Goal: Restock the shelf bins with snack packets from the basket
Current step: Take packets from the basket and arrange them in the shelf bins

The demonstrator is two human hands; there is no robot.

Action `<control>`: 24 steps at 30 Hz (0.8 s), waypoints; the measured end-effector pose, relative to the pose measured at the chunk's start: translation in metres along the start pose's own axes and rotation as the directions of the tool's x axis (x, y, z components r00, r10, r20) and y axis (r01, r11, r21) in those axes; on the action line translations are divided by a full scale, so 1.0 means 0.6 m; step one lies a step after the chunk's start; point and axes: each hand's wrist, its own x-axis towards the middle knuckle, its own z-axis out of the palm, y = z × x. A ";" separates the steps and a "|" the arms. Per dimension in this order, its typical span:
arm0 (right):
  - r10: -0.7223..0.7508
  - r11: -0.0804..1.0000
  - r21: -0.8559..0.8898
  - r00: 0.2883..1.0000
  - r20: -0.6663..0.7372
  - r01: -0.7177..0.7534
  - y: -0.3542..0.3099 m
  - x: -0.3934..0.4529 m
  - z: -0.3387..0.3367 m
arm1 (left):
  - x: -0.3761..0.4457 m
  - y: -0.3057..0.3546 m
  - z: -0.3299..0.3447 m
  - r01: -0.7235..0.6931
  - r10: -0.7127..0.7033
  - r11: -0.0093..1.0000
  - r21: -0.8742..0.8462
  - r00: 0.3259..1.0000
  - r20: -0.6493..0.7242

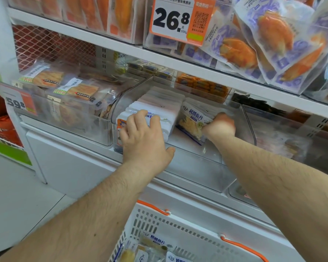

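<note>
A white basket (178,229) at the near edge holds packets (155,244). Beyond it, in the clear bin (197,167), the left hand (142,137) rests with fingers spread over the packet row (155,110), while the right hand (220,125) grips a tilted packet (192,120), fingers curled round it.

In the clear plastic shelf bin (195,163), a row of white snack packets (159,103) stands left (upright) of a leaning blue-lettered fish-slice packet (192,120); the white slotted basket (178,229) sits below, in front.
</note>
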 end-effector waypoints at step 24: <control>-0.233 0.748 0.592 0.953 -0.191 0.301 0.070 -0.317 -0.059 | -0.124 0.022 -0.003 -0.255 0.353 0.935 -0.247 0.727 0.589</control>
